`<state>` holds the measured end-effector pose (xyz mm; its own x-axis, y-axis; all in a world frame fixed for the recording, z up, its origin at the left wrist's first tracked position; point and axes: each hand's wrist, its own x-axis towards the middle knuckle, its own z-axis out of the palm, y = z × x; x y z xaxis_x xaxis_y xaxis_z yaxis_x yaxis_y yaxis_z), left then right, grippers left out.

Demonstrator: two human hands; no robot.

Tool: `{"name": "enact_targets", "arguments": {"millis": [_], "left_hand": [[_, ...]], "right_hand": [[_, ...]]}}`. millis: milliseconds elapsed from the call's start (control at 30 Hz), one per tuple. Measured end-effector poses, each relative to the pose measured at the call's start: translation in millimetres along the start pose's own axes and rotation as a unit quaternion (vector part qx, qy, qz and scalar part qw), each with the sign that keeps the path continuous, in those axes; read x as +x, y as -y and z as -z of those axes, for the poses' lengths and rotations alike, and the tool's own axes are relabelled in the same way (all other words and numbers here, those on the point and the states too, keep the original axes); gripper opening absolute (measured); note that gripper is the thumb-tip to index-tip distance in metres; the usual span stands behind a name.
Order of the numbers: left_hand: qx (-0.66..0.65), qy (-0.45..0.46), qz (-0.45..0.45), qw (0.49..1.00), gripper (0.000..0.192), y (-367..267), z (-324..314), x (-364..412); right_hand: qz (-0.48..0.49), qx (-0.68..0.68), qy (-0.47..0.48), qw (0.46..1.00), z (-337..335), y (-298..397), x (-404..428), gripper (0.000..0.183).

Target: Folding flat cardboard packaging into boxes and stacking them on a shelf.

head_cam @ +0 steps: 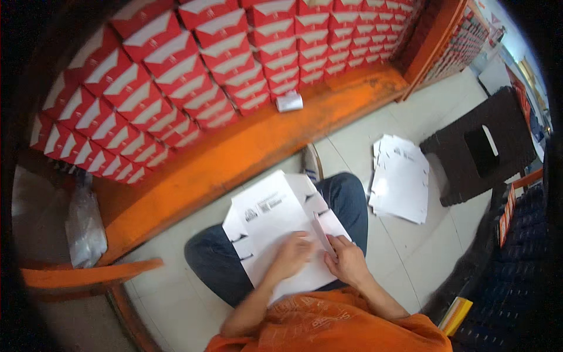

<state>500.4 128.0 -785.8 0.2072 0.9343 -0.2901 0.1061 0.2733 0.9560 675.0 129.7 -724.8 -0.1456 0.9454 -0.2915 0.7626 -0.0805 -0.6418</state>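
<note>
Across my lap lies a flat white cardboard box blank [277,229], with slotted edges, cut tabs and printed marks near its far end. Its right side flap [322,231] is bent upward. My right hand [347,262] pinches that flap between thumb and fingers. Over the middle of the blank is my left hand [292,255], its fingers curled and slightly blurred. Whether the left fingers hold anything is unclear. On the floor tiles to the right rests a loose stack of similar white blanks [399,182], also bearing print.
Stacked red-and-white boxes [228,57] fill an orange shelf [211,152] ahead. A small white item [289,102] sits on its ledge. A black corrugated box [484,145] stands right, beyond the blanks. A plastic bag [85,224] hangs left, near an orange stool-like edge [92,275].
</note>
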Motion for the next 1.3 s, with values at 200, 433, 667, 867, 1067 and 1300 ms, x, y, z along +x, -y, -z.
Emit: {"name": "enact_targets", "arguments": {"millis": [200, 433, 667, 867, 1067, 1300], "left_hand": [[0.010, -0.144, 0.034, 0.989, 0.037, 46.8, -70.5, 30.4], [-0.198, 0.027, 0.074, 0.977, 0.025, 56.4, -44.2, 12.9], [-0.240, -0.116, 0.023, 0.963, 0.027, 33.5, -35.4, -13.9], [-0.180, -0.241, -0.130, 0.945, 0.031, -42.0, -28.6, -19.0], [-0.032, -0.165, -0.122, 0.978, 0.042, -53.6, -38.8, -11.8], [0.171, -0.049, -0.271, 0.946, 0.062, -85.4, -2.3, -25.2]], "right_hand": [[0.215, 0.054, 0.081, 0.972, 7.8, -57.2, 2.5, 0.037], [0.050, 0.152, 0.064, 0.985, -1.7, -65.6, 19.5, 0.040], [-0.020, 0.190, 0.078, 0.978, -3.0, -95.4, 26.5, 0.034], [0.384, 0.228, -0.057, 0.893, 26.6, -39.8, -3.9, 0.026], [0.357, -0.049, -0.125, 0.924, 31.5, -4.1, 13.3, 0.044], [0.218, 0.180, 0.030, 0.959, 31.7, 15.2, 21.2, 0.030]]}}
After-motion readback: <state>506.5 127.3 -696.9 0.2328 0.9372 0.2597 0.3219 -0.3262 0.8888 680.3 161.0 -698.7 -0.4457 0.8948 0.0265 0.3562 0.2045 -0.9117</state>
